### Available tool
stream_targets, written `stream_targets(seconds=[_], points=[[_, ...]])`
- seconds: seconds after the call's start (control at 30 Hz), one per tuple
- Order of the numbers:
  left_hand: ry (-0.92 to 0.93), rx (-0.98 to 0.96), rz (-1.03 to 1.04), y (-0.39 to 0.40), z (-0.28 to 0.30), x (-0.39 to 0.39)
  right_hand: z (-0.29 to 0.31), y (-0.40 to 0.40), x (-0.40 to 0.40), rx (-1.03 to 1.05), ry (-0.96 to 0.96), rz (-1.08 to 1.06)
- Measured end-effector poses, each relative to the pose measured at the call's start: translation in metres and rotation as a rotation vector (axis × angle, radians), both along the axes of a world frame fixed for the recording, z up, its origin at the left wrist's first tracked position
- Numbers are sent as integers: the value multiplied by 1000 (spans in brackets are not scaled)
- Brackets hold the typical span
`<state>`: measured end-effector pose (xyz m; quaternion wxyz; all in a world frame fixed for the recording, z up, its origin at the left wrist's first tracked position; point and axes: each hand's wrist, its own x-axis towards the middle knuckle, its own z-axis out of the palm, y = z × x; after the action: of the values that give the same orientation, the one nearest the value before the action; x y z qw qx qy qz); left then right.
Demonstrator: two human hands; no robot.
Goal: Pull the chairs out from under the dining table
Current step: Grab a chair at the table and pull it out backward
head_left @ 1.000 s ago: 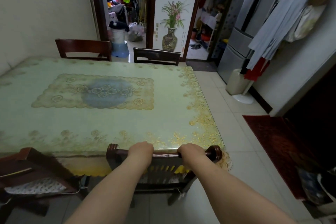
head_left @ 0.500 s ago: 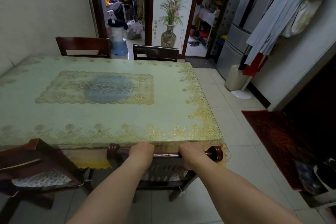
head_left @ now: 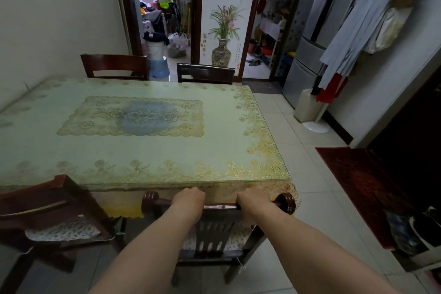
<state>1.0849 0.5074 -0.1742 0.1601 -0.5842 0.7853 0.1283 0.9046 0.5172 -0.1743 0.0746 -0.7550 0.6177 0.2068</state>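
Note:
A dark wooden chair point(head_left: 220, 234) stands at the near right side of the dining table point(head_left: 148, 150), its seat partly under the table edge. My left hand point(head_left: 189, 203) and my right hand point(head_left: 254, 201) both grip its top rail. A second dark chair point(head_left: 55, 212) stands at the near left, angled, its cushion showing. Two more chairs, one brown point(head_left: 115, 65) and one darker point(head_left: 205, 73), stand tucked in at the far side of the table.
The table carries a pale green and gold cloth under glass. A wall runs along the left. On the right are tiled floor point(head_left: 307, 210), a red mat point(head_left: 362, 186), a white bin point(head_left: 307, 107), hanging clothes and shoes. Two doorways open at the back.
The near right chair has come back a little from the table edge, with both hands still on its top rail. The view has drawn back slightly.

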Motion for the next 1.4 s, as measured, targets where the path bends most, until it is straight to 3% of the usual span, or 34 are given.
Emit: stream_targets(seconds=[1.0, 1.4], points=[[-23, 73, 111, 212, 12, -3, 7, 185, -4, 122, -8, 146], [-25, 99, 54, 284, 14, 22, 4, 270, 23, 73, -17, 59]])
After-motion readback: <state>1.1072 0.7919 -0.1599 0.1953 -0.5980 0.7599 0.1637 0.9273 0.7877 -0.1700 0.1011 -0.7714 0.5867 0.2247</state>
